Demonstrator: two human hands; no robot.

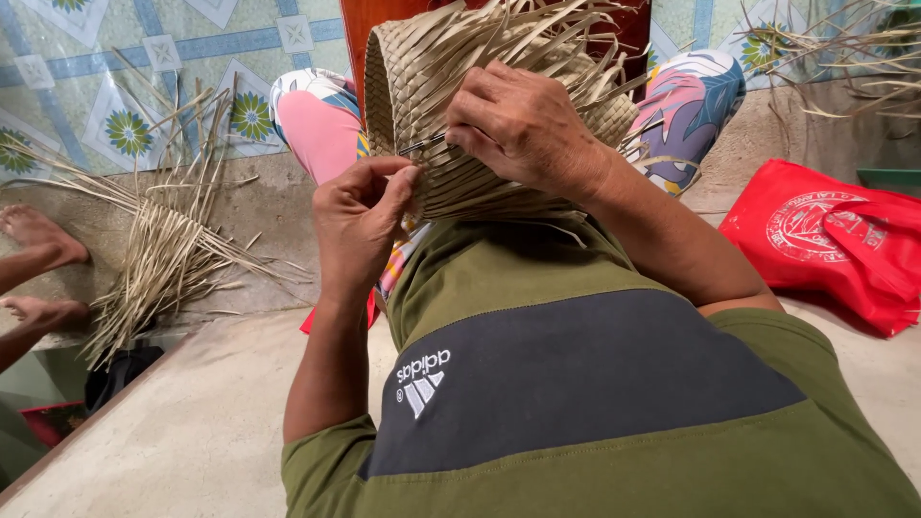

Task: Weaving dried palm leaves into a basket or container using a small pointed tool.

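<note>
Nearest the camera: olive shirt (614, 422) with a dark grey band across it, fills the lower frame. Pale concrete floor (192, 432) under everything, blue-and-green patterned tiles (144, 58) beyond it.

Work piece: half-woven palm-leaf basket (480, 105), propped on the lap between floral-print knees (317, 125), top centre of view. Tan, dry, flat strips in a tight diagonal plait on the lower body; upper edge unfinished, loose strip ends fanning out in all directions.

Loose bundle of palm strips (163, 240) lies on the floor at left, well apart from the basket. Red cloth bag (835, 240) on the floor at right. Someone else's bare feet (38, 269) at far left edge.

Right hand (523, 125) lies over the basket wall, fingers curled, pinched on a thin metal tool (422, 146) that pokes out toward the left. Left hand (360, 221) just below it, thumb and fingertips pinched together on a strip at the basket's lower edge. Hands near each other, not touching.
</note>
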